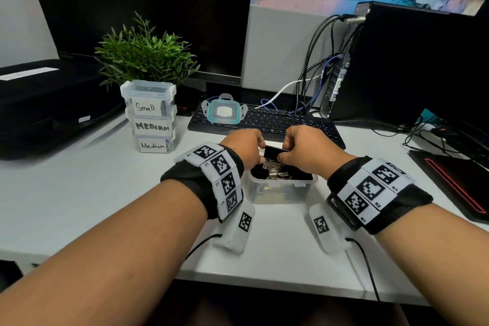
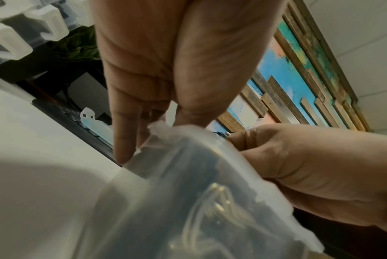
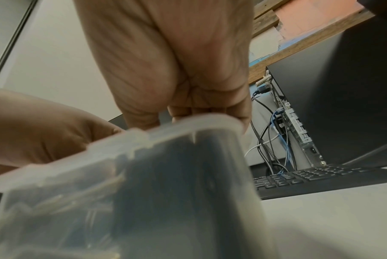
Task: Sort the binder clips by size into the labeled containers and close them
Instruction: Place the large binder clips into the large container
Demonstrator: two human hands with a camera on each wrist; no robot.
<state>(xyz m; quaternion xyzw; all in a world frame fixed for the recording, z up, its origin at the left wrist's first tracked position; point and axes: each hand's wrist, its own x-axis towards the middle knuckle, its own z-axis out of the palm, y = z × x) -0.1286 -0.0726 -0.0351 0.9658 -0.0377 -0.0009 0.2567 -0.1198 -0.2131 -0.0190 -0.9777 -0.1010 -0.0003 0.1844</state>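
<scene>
1. We hold one big black binder clip between our two hands, just above the clear tub of mixed clips near us on the white desk.
2. Our left hand pinches the clip on its left side; our right hand pinches it on its right side; the fingers of both hands curl in.
3. The tub looks nearly full of clips, so we think most of the sorting is not done yet.
4. Three small boxes stand in a stack far to the left, marked Small, Medium and Medium; all three look closed, and we cannot tell what is inside.
5. The tub's lid lies on the keyboard, past our hands; it still must go back on at the end.
</scene>
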